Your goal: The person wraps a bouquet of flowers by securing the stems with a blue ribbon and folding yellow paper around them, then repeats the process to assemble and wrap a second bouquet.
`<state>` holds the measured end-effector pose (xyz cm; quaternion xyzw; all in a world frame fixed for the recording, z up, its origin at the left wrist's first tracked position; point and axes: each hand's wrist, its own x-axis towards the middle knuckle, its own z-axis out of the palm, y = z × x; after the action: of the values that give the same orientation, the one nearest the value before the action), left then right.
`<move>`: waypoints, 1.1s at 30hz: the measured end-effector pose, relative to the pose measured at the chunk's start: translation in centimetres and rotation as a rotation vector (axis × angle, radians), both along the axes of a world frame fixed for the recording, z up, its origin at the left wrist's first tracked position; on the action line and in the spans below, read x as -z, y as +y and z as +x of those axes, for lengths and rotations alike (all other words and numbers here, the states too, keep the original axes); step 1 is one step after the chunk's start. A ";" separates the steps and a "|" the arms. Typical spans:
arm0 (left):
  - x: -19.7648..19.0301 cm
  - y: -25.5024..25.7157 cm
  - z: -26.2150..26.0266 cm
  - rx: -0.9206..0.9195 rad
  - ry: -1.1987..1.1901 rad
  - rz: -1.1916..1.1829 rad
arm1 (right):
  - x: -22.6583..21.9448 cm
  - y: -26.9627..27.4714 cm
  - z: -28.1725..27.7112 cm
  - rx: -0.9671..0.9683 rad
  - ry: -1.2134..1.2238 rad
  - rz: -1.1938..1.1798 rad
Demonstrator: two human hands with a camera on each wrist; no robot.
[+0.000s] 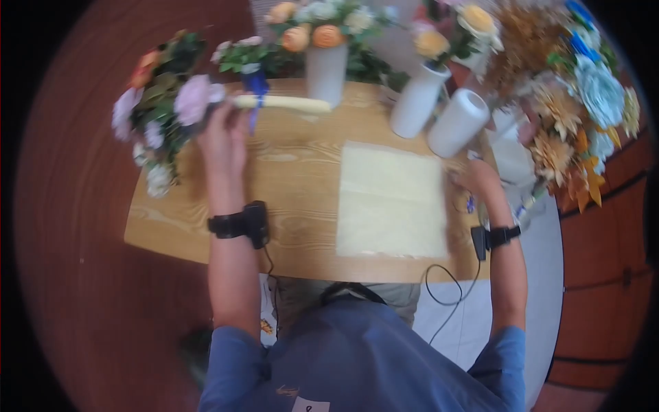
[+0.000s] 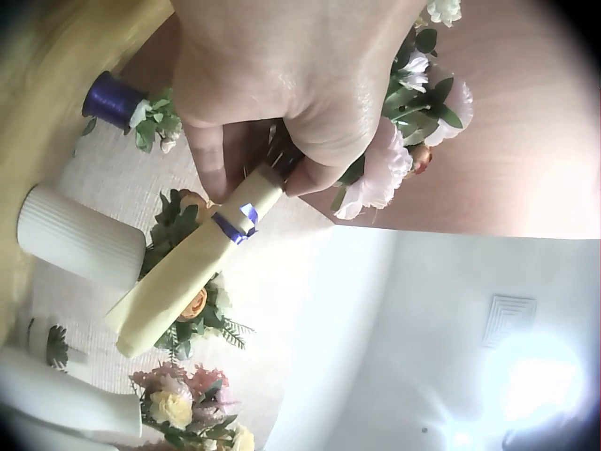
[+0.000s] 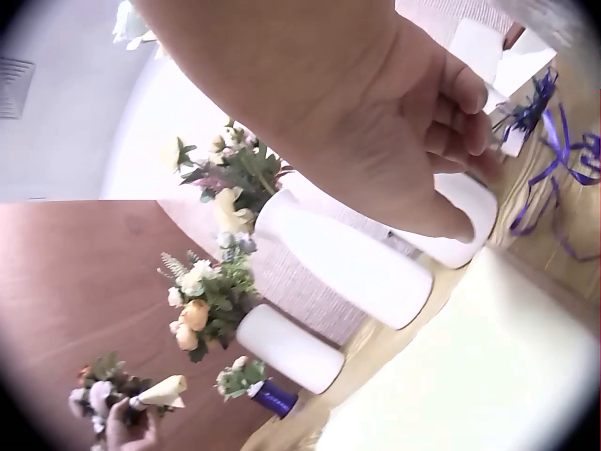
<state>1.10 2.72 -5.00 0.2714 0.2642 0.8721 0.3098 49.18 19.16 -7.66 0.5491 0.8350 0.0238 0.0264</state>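
Note:
My left hand (image 1: 225,134) grips a bouquet of pink, orange and white flowers (image 1: 191,99) at the left of the table. Its stems are wrapped in a pale yellow paper handle (image 2: 183,272), tied near the hand with a purple ribbon bow (image 2: 237,224). In the left wrist view, thumb and fingers pinch the stems where wrap and flowers meet. Over the table's right side, my right hand (image 1: 480,180) has loosely bent fingers (image 3: 460,89) and holds nothing visible. Loose purple ribbon (image 3: 554,160) lies beside it. A pale yellow square sheet (image 1: 391,202) lies flat between the hands.
White vases (image 1: 325,75) stand along the back, some with flowers; a vase without flowers (image 1: 458,123) is near my right hand. A purple ribbon spool (image 2: 113,99) sits at the back left. Dried and blue flowers (image 1: 556,113) crowd the right side of the wooden table (image 1: 295,185).

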 end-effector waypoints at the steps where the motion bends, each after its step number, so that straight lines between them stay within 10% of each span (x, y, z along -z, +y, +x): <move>1: 0.5 0.1 -0.1 0.011 0.007 -0.031 | -1.6 -1.5 -1.9 0.009 0.093 0.034; 8: 1.5 -0.6 1.5 0.141 0.016 -0.087 | -6.4 -5.8 -14.9 -0.408 0.799 -0.229; 19: 2.0 -0.8 2.7 0.452 0.074 0.055 | -6.1 -9.8 -25.3 -0.629 0.871 -1.170; 33: 1.5 -0.4 3.5 0.488 0.009 -0.051 | -3.9 -9.0 -26.3 -0.614 0.885 -0.771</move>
<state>4.63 2.32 -6.46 0.3233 0.2140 0.7632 0.5169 22.86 10.20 -3.80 0.1953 0.8344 -0.4981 -0.1325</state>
